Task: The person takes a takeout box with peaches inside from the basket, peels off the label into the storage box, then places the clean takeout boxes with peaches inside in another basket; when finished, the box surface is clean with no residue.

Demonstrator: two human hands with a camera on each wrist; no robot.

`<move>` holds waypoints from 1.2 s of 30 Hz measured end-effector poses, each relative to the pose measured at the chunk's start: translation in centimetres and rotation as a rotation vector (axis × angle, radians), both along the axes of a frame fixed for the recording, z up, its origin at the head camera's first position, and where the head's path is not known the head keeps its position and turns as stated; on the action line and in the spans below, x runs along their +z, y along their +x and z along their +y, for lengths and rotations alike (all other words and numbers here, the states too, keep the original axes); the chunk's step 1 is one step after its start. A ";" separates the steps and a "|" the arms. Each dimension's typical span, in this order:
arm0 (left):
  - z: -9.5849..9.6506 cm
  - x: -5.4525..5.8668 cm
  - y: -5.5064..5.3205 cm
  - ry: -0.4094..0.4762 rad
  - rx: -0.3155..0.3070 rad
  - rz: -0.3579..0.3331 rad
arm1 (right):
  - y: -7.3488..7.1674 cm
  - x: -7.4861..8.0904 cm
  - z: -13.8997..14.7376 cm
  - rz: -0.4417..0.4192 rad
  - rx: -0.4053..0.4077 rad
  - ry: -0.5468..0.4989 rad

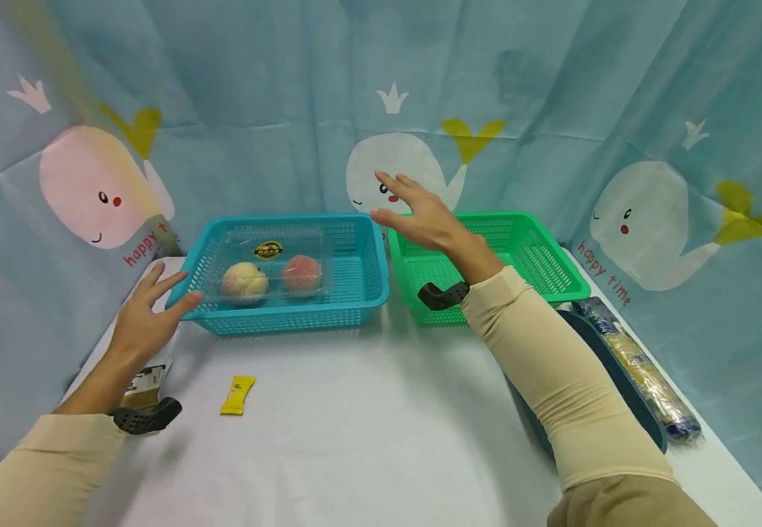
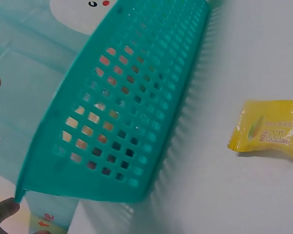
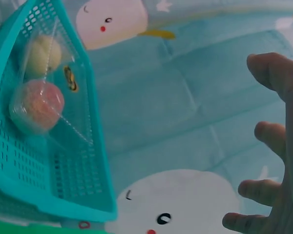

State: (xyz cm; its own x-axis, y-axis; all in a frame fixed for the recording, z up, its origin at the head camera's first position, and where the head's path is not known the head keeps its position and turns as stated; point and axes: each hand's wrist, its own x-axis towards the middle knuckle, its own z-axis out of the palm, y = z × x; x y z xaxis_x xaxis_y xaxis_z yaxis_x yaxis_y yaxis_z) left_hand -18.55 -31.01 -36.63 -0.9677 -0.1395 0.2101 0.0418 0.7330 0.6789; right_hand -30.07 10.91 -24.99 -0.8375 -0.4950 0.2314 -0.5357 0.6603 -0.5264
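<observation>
A blue plastic basket [image 1: 361,282] holds a clear lidded box [image 1: 318,245] with a pale peach [image 1: 244,282] and a redder peach [image 1: 301,273] inside. My left hand [image 1: 146,318] is by the basket's left front corner, fingers spread, holding nothing. In the left wrist view a fingertip [image 2: 7,208] shows right at the corner of the rim. My right hand [image 1: 423,218] is raised over the gap between the blue basket and the green basket [image 1: 545,263]. Its fingers are extended and apart in the right wrist view, with nothing in them.
A small yellow packet [image 1: 238,395] lies on the white table in front of the blue basket. Under the left forearm is a partly hidden package [image 1: 146,380]. On the right, a dark blue tray [image 1: 624,388] lies beside a long clear-wrapped package [image 1: 644,369]. A whale-print curtain [image 1: 275,88] hangs behind.
</observation>
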 end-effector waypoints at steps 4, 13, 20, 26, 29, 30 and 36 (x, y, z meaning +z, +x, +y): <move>-0.2 -0.8 -0.3 0.011 0.009 -0.034 | -1.0 -0.9 -1.4 -0.021 0.019 -0.042; -0.4 -2.1 -0.8 0.060 -0.005 -0.101 | -2.3 -2.8 -4.3 -0.107 0.032 -0.064; -0.5 -2.8 -0.8 0.037 -0.002 -0.093 | -3.2 -3.9 -6.2 -0.173 0.043 -0.098; -0.7 -3.2 -0.7 0.044 -0.013 -0.093 | -3.7 -4.8 -8.1 -0.278 0.017 -0.153; -0.8 -3.2 -0.6 0.054 -0.023 -0.090 | -3.9 -5.4 -9.2 -0.333 0.004 -0.185; -0.8 -3.2 -0.6 0.053 -0.025 -0.088 | -4.0 -5.5 -9.5 -0.356 -0.003 -0.195; -0.7 -3.2 -0.8 0.054 -0.031 -0.061 | -4.4 -6.9 -11.3 -0.512 -0.090 -0.215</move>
